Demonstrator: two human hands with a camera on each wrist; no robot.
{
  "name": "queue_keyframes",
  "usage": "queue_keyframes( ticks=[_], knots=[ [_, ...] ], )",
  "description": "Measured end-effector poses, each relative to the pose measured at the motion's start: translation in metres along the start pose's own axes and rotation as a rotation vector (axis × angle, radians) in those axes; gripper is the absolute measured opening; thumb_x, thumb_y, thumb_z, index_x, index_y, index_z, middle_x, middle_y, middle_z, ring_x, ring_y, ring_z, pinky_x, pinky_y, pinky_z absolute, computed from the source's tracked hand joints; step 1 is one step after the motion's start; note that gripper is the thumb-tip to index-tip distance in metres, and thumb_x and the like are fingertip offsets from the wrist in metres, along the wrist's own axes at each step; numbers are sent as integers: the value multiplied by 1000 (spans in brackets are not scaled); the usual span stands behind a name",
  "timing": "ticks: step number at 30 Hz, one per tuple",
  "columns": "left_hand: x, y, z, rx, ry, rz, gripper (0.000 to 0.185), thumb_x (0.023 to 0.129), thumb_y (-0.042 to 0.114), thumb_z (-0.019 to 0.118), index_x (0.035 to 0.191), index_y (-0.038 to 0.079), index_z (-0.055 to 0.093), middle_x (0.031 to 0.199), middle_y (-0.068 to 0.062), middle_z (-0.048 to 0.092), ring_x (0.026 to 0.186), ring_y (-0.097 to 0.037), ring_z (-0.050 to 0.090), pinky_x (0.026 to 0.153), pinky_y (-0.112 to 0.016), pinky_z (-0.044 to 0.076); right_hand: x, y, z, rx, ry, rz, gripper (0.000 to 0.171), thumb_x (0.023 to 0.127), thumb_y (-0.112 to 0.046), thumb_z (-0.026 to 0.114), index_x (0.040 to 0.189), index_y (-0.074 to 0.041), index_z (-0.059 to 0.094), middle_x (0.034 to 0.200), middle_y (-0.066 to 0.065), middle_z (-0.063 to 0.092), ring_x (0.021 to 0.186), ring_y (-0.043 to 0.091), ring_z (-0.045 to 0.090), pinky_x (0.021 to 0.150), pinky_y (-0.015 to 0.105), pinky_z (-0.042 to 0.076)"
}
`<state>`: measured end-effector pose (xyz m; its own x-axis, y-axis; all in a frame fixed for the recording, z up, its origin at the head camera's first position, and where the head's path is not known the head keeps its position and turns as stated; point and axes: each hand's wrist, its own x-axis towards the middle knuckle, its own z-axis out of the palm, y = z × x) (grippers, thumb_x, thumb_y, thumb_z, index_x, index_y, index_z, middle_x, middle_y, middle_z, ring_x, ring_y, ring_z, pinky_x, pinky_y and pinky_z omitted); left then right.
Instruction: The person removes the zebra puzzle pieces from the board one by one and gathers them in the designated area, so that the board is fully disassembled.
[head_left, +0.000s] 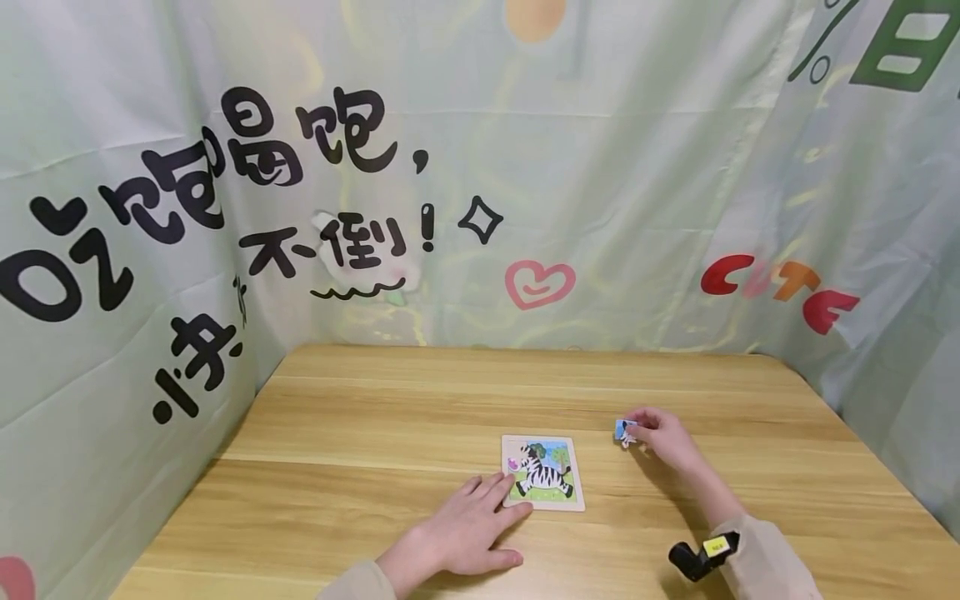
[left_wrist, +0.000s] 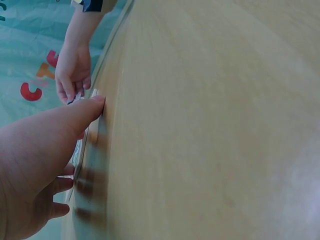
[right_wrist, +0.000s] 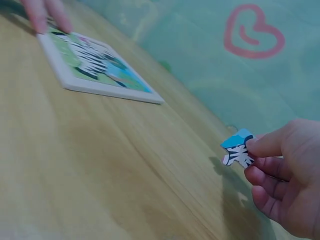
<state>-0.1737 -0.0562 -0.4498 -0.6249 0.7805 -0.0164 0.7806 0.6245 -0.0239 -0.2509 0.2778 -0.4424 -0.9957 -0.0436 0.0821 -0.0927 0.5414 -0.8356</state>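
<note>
A square zebra puzzle (head_left: 551, 481) with a pale frame lies flat on the table. A pale patch shows at its upper left in the head view. My left hand (head_left: 468, 527) rests at the puzzle's lower left corner, fingers fairly straight and spread, fingertips touching the frame. Off to the right of the puzzle, my right hand (head_left: 663, 437) pinches a small puzzle piece (right_wrist: 238, 148) between thumb and fingers, above the tabletop. That piece is blue at the top, with black and white stripes below. In the left wrist view, the left thumb (left_wrist: 85, 112) partly covers the puzzle.
The wood-grain table (head_left: 360, 433) stretches out around both hands. Behind and beside it hangs a printed cloth (head_left: 637, 208) with black characters and a pink heart (head_left: 540, 285). A black device (head_left: 701, 557) with a yellow label sits at the right wrist.
</note>
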Motion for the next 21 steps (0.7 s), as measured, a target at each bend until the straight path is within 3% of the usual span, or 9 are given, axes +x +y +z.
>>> queue_keyframes(
  ticks=[6, 13, 21],
  knots=[
    [0, 0, 1, 12, -3, 6, 64, 90, 63, 32, 143, 28, 35, 149, -14, 26, 136, -27, 25, 107, -44, 27, 7, 7, -1, -58, 23, -15, 17, 85, -3, 62, 97, 9, 62, 76, 6, 60, 61, 12, 49, 50, 24, 43],
    [-1, 0, 0, 15, 1, 5, 64, 91, 63, 32, 143, 27, 36, 149, -15, 27, 136, -27, 25, 107, -44, 27, 13, 6, 9, -176, 70, -19, 17, 83, -6, 65, 94, 7, 64, 82, 11, 63, 72, 16, 52, 62, 28, 42],
    [0, 1, 1, 13, -5, 3, 64, 91, 63, 31, 144, 27, 35, 149, -14, 26, 136, -27, 25, 107, -43, 27, 15, 7, 18, -223, 114, 6, 17, 83, -7, 63, 94, 6, 65, 86, 14, 64, 80, 25, 56, 67, 32, 43]
  ],
)
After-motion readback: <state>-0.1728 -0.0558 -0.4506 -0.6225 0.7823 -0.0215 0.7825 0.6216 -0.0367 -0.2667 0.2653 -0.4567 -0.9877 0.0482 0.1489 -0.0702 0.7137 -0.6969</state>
